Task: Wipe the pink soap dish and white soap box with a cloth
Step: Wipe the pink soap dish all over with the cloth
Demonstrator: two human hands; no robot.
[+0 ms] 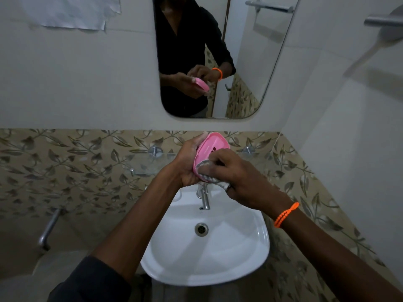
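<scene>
My left hand [186,164] grips the pink soap dish [212,144] from its left side and holds it tilted above the sink, its hollow side facing me. My right hand [237,173] holds a striped grey and white cloth [206,172] and presses it into the dish's lower part. Part of the cloth hangs below the dish. The white soap box is not in view.
A white sink [250,247] with a chrome tap [205,199] lies below my hands. A glass shelf [148,164] on chrome pegs runs along the leaf-patterned tiles. A mirror [246,62] hangs above, a towel bar [381,21] at upper right, a pipe [49,229] at left.
</scene>
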